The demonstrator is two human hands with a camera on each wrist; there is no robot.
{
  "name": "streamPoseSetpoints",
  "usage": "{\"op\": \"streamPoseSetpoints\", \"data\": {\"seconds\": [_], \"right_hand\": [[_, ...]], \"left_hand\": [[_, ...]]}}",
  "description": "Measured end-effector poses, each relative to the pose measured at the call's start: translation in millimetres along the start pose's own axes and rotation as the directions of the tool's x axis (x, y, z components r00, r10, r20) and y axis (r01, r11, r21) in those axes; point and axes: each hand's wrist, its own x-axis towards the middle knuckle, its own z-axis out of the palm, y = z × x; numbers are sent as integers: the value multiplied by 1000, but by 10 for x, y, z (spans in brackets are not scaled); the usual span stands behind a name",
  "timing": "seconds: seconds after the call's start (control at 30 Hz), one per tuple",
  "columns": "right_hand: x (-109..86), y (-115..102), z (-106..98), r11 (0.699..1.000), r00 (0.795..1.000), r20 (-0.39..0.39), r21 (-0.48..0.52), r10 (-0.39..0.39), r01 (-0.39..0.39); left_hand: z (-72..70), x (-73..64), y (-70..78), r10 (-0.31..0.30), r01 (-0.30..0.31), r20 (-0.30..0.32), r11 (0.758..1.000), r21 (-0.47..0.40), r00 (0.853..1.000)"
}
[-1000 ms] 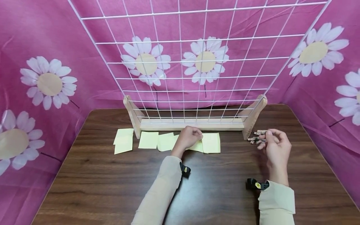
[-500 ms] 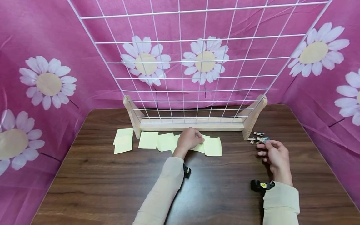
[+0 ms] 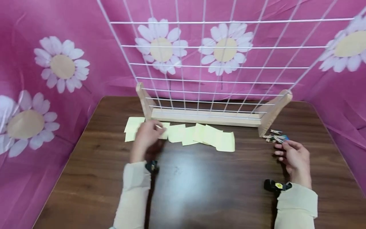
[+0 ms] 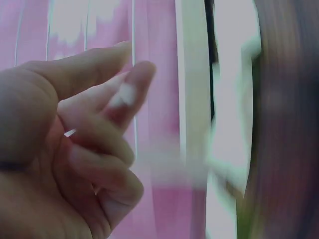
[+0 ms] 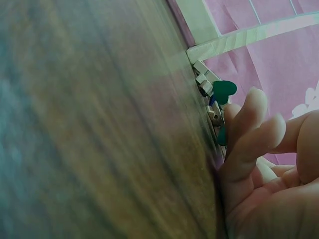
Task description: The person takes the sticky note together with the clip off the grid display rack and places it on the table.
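My left hand (image 3: 147,136) hovers over the left end of a row of pale yellow sticky notes (image 3: 211,135). In the left wrist view its thumb and index finger stand apart, the others curl loosely, and nothing is between them. My right hand (image 3: 297,159) rests low beside the small wooden clothespins (image 3: 274,138) at the right, fingertips right at the pile. Green heart shapes (image 5: 224,92) on the clothespins show in the right wrist view, just beyond loosely bent fingers (image 5: 254,107). Part of the pile is hidden behind them.
A white wire grid (image 3: 211,66) rises behind the notes on a wooden stand (image 3: 206,117). Its right foot (image 3: 274,113) stands close to the clothespins. Pink cloth with daisies (image 3: 61,66) surrounds the brown wooden table (image 3: 200,190).
My left hand has moved left from the right part of the note row to its left end, uncovering the middle notes. My right hand stays by the clothespins. The head view has shifted.
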Motion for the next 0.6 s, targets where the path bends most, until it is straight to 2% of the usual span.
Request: {"op": "streamPoseSetpoints", "data": {"seconds": [0.1,0.13,0.2,0.3,0.4,0.5,0.6], "right_hand": [[32,-75,-138,999,1000,-9,45,-3,3],[40,-90,-186,999,1000,-14,51,-1,2],[-54,-77,-351,997,999,-53,76,2,2],[-214,-22,-564,995,994,-107,97,24,-13],[-365,51,-717,991,988,-147,133,39,-19],[-506,80,-789,985,984,-177,173,18,13],[-619,0,-725,975,976,-214,204,-45,89]], "left_hand": [[-264,69,-343,-137,142,-77,988,55,988],[-312,107,-440,-169,174,-83,983,59,982],[-325,267,-532,-195,197,-38,978,61,980],[-241,495,-557,-166,160,86,984,74,982],[-97,637,-536,-147,127,188,986,111,971],[20,719,-513,-144,110,231,982,155,962],[57,772,-492,-153,114,252,980,164,956]]}}
